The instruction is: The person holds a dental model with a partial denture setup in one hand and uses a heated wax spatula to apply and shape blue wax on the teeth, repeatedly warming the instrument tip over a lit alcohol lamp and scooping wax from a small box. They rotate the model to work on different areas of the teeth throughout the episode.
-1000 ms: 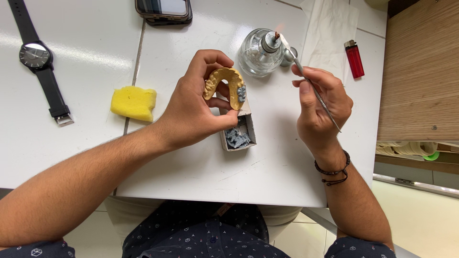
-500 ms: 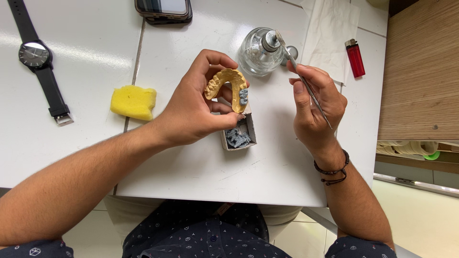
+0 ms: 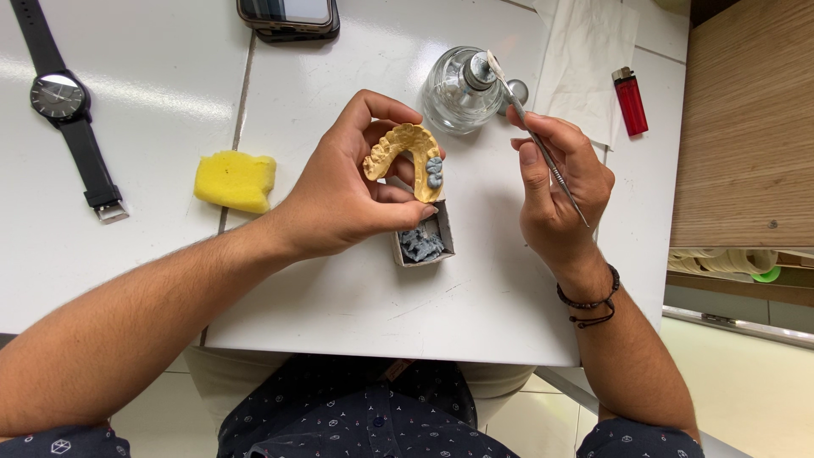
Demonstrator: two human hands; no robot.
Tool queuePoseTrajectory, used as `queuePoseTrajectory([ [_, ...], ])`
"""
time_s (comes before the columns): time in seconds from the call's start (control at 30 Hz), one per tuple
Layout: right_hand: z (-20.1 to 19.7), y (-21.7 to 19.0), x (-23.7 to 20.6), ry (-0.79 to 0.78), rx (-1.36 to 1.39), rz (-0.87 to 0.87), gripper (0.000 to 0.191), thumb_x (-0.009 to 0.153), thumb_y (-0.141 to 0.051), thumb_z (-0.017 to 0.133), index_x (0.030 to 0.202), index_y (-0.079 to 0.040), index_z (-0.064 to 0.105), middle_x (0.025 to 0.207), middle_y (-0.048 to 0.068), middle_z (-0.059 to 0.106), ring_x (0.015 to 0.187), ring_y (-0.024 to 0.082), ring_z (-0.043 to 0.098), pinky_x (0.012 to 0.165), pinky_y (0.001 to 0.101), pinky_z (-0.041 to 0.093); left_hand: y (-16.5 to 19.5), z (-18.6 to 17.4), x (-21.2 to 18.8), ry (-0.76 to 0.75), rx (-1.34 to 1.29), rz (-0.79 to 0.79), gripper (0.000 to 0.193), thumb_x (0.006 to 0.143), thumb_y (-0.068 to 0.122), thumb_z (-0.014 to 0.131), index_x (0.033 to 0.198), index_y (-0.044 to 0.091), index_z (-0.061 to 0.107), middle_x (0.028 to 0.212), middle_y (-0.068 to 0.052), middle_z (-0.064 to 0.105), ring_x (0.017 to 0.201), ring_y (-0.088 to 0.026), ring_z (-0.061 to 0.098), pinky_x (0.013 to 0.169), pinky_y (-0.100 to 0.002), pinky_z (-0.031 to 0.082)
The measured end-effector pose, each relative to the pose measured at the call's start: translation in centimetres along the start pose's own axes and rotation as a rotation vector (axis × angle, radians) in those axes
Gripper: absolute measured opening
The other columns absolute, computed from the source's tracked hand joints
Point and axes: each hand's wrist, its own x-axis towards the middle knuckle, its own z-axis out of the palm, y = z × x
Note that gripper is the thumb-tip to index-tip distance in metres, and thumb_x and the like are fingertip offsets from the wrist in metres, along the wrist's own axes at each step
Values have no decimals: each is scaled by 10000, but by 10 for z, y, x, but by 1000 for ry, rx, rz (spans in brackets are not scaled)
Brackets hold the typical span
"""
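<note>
My left hand (image 3: 348, 187) holds a yellow horseshoe-shaped dental cast (image 3: 405, 153) with grey wax teeth on its right side, above the white table (image 3: 339, 288). My right hand (image 3: 555, 182) pinches a thin metal carving tool (image 3: 534, 127) like a pen; its tip reaches up to the wick of a glass spirit lamp (image 3: 458, 89). Just below the cast lies a small open box of grey wax (image 3: 421, 240).
A yellow sponge (image 3: 236, 180) lies to the left, a black wristwatch (image 3: 68, 110) at far left, a dark phone (image 3: 288, 15) at the top edge. A red lighter (image 3: 630, 100) rests by white tissue paper (image 3: 585, 59). A wooden cabinet (image 3: 746, 127) stands on the right.
The tool's tip stays at the lamp's wick; a small flame seen there one second ago no longer shows. Both hands have barely shifted.
</note>
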Motion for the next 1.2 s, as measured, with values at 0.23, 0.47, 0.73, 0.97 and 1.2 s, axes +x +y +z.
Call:
queuePoseTrajectory([
  [0.23,0,0,0,0,4,10,217,1159,-17,567,1369,37,571,1320,197,710,1209,242,724,1017,321,643,-2,1,1,46,29,-28,695,832,57,836,1359,43,383,1168,-90,566,994,-70,668,863,-222,666],
  [0.47,0,0,-1,-1,-4,12,217,1164,-35,571,1369,35,566,1330,198,716,1206,239,727,1014,322,643,-3,-1,-1,18,-139,-35,686,866,55,809,1426,22,415,1181,-86,575,1005,-102,658,923,-286,663],
  [0.73,-1,2,0,-5,-4,2,213,1165,-42,567,1365,33,566,1309,193,720,1199,231,730,1009,320,647,-1,-2,-1,-48,-301,-57,702,871,16,763,1474,20,404,1206,-88,594,1061,-125,679,972,-334,674],
  [0.97,0,1,1,-6,1,-8,214,1167,-37,566,1370,33,567,1326,191,719,1207,233,725,1012,319,645,-2,-3,3,13,-110,-28,683,828,0,819,1332,35,360,1193,-93,599,1039,-112,716,933,-275,683],
  [1.2,0,2,0,-6,-2,-3,212,1165,-36,570,1366,31,569,1290,191,721,1206,234,726,1012,323,646,-6,0,-4,113,224,239,619,926,49,901,1266,41,383,1129,-103,574,1018,-127,680,922,-245,691],
])
